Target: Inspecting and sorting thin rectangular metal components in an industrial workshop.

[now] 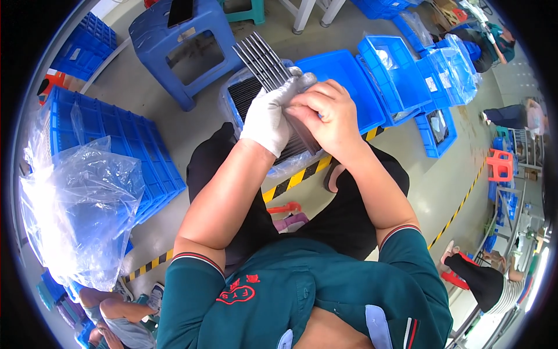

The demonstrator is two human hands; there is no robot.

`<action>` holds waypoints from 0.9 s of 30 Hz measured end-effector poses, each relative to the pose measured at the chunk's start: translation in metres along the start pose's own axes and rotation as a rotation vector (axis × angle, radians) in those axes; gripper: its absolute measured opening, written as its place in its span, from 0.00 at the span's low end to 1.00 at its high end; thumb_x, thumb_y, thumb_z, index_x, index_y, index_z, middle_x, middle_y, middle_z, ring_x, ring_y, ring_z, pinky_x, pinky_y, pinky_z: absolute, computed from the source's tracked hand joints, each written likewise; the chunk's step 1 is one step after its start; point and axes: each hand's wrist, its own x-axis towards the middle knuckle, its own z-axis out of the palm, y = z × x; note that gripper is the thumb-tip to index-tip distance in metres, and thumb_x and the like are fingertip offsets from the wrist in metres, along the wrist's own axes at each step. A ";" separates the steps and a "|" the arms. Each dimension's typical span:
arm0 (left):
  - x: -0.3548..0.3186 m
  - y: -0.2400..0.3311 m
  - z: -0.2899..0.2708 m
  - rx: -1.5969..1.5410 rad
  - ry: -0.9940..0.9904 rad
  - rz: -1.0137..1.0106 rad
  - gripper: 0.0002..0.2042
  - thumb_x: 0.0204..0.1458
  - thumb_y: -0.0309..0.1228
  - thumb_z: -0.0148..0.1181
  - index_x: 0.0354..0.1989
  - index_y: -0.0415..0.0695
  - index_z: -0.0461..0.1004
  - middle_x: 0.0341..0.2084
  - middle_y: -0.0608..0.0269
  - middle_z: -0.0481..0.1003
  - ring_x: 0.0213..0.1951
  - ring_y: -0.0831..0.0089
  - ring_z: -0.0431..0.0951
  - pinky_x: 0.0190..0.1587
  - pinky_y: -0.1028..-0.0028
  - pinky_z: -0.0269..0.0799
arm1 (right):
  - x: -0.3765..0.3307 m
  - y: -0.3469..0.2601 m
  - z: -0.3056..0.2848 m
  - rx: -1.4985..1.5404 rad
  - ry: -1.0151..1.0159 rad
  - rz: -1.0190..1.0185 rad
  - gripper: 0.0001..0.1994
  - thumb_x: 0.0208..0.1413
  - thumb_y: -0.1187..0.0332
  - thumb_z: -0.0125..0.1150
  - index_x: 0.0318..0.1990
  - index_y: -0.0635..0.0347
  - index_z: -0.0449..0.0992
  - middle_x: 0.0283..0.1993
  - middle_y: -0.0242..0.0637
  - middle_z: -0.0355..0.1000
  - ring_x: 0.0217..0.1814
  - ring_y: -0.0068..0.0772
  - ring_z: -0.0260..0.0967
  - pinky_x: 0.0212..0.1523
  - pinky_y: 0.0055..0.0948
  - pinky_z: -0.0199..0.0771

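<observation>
My left hand, in a white glove, is wrapped round a bundle of thin dark metal rods. Their upper ends stick out side by side beyond the glove, slanting up to the left. Bare and pinched closed, my right hand is against the gloved fingers; what its fingertips grip is hidden. Dark strips show below the two hands, and I cannot tell whether they belong to the bundle. Under my hands sits a plastic-lined box with rows of similar dark rods, partly covered by my hands and forearms.
An empty-looking blue tray lies right of the rods, beside stacked blue crates. A blue stool with a dark flat object stands ahead left. Blue crates with clear plastic rise at left. Other people sit nearby.
</observation>
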 end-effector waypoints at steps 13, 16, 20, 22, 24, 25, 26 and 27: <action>-0.005 0.001 0.006 0.018 0.012 -0.007 0.07 0.54 0.22 0.54 0.40 0.40 0.69 0.37 0.55 0.74 0.41 0.65 0.76 0.46 0.67 0.73 | -0.001 -0.002 -0.007 0.244 -0.032 0.213 0.05 0.42 0.75 0.67 0.28 0.60 0.79 0.29 0.32 0.74 0.34 0.30 0.68 0.33 0.26 0.68; -0.003 0.002 0.005 0.018 0.009 -0.014 0.06 0.54 0.22 0.52 0.40 0.39 0.69 0.36 0.55 0.75 0.40 0.65 0.76 0.45 0.68 0.73 | 0.005 -0.004 -0.011 0.147 -0.046 0.108 0.05 0.40 0.72 0.67 0.28 0.57 0.79 0.29 0.31 0.73 0.34 0.32 0.68 0.36 0.28 0.67; -0.004 0.003 0.006 0.048 -0.039 -0.030 0.05 0.55 0.22 0.52 0.40 0.40 0.69 0.35 0.56 0.74 0.39 0.65 0.76 0.45 0.68 0.73 | 0.004 -0.003 -0.003 0.004 -0.038 -0.016 0.05 0.42 0.63 0.65 0.25 0.50 0.79 0.27 0.26 0.72 0.35 0.32 0.67 0.39 0.34 0.63; -0.003 0.004 0.004 -0.021 -0.023 -0.042 0.06 0.55 0.23 0.52 0.40 0.40 0.70 0.36 0.56 0.74 0.40 0.66 0.75 0.47 0.69 0.73 | 0.005 -0.005 -0.005 -0.004 -0.051 0.001 0.05 0.43 0.62 0.65 0.26 0.50 0.79 0.27 0.26 0.72 0.36 0.32 0.67 0.39 0.34 0.63; -0.002 0.004 0.005 0.015 -0.032 -0.034 0.06 0.56 0.24 0.51 0.41 0.41 0.70 0.37 0.57 0.74 0.40 0.66 0.75 0.47 0.69 0.73 | 0.008 0.000 -0.009 0.039 -0.071 -0.006 0.05 0.43 0.62 0.65 0.26 0.51 0.79 0.27 0.27 0.72 0.35 0.33 0.67 0.38 0.34 0.64; -0.002 0.003 0.005 0.048 -0.038 -0.024 0.06 0.56 0.25 0.50 0.41 0.41 0.70 0.37 0.57 0.74 0.41 0.66 0.75 0.47 0.68 0.73 | 0.009 0.001 -0.012 0.084 -0.095 -0.014 0.06 0.43 0.63 0.66 0.26 0.51 0.79 0.26 0.28 0.72 0.34 0.34 0.68 0.37 0.34 0.65; -0.003 0.004 0.006 0.050 -0.046 -0.029 0.06 0.57 0.25 0.50 0.42 0.41 0.70 0.38 0.57 0.74 0.41 0.66 0.75 0.47 0.68 0.73 | 0.011 0.001 -0.017 0.115 -0.022 0.015 0.06 0.43 0.64 0.66 0.26 0.53 0.79 0.25 0.29 0.72 0.32 0.35 0.68 0.35 0.33 0.66; -0.003 0.004 0.008 0.053 -0.054 -0.033 0.07 0.57 0.26 0.49 0.42 0.42 0.70 0.38 0.58 0.74 0.41 0.66 0.75 0.47 0.68 0.73 | 0.014 0.001 -0.023 0.146 0.051 0.043 0.06 0.43 0.65 0.66 0.26 0.54 0.78 0.25 0.31 0.71 0.31 0.36 0.68 0.33 0.33 0.66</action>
